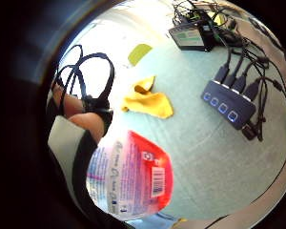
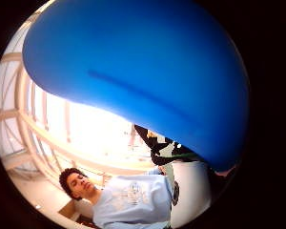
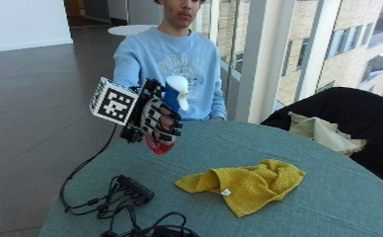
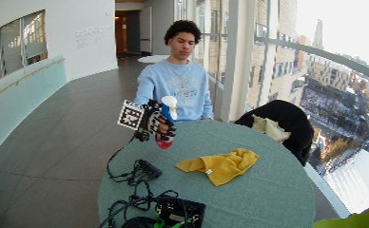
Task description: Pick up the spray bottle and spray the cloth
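My gloved right hand (image 3: 155, 118) grips a spray bottle (image 3: 172, 106) and holds it up above the round table's left side. The bottle has a white trigger head (image 3: 177, 91), a blue neck and a red lower body (image 3: 157, 144). Its nozzle points toward the table's middle. A crumpled yellow cloth (image 3: 244, 183) lies on the grey-green table (image 3: 323, 197), to the right of and below the bottle. In the little finger side palm view the bottle's red labelled body (image 1: 133, 174) fills the near edge, with the cloth (image 1: 147, 100) beyond it. The blue neck (image 2: 143, 71) covers most of the thumb side palm view.
A black USB hub (image 3: 134, 187) with several cables lies near the table's left front edge, and a black box (image 4: 181, 211) sits closer to the camera. A dark chair (image 3: 356, 118) with a pale cloth on it stands at the table's right.
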### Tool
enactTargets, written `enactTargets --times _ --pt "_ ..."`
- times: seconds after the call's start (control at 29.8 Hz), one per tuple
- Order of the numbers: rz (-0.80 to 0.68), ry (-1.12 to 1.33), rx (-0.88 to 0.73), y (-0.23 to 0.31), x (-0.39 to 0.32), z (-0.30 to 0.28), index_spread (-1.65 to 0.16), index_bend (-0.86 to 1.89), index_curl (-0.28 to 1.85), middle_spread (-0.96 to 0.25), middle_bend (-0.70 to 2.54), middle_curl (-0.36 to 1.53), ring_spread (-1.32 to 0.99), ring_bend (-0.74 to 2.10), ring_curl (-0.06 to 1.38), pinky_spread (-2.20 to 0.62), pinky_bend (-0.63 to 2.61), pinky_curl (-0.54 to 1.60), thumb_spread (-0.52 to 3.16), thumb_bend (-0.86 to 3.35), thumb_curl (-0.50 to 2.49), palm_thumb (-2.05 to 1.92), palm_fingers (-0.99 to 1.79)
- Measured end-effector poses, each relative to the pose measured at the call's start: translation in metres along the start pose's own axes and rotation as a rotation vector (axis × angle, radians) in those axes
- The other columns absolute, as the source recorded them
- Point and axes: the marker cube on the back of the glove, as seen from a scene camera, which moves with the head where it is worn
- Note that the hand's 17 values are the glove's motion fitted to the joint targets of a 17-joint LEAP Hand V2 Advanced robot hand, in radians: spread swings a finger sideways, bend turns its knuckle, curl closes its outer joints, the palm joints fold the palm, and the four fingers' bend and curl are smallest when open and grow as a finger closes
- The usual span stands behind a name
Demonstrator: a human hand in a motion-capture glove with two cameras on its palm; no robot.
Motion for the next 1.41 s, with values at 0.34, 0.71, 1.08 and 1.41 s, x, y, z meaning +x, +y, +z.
enactTargets --times 0.34,0.71,1.08,1.41 --pt "0.135 0.135 -0.255 -0.030 -0.025 0.031 -0.22 0.12 0.30 -0.08 0.43 0.47 -0.08 0.58 0.41 0.06 0.25 0.35 0.80 -0.03 0.53 0.89 1.18" --pt "0.193 0.258 -0.346 -0.038 -0.015 0.064 -0.21 0.12 0.31 -0.08 0.44 0.48 -0.07 0.59 0.41 0.03 0.27 0.36 0.80 -0.03 0.56 0.88 1.18" --pt "0.214 0.274 -0.415 -0.038 -0.019 0.074 -0.20 0.12 0.32 -0.09 0.45 0.48 -0.06 0.61 0.41 0.02 0.28 0.37 0.82 -0.03 0.58 0.87 1.18" --pt "0.217 0.291 -0.434 -0.039 -0.019 0.078 -0.19 0.12 0.31 -0.09 0.46 0.48 -0.06 0.61 0.41 0.01 0.31 0.38 0.84 -0.02 0.58 0.86 1.18"
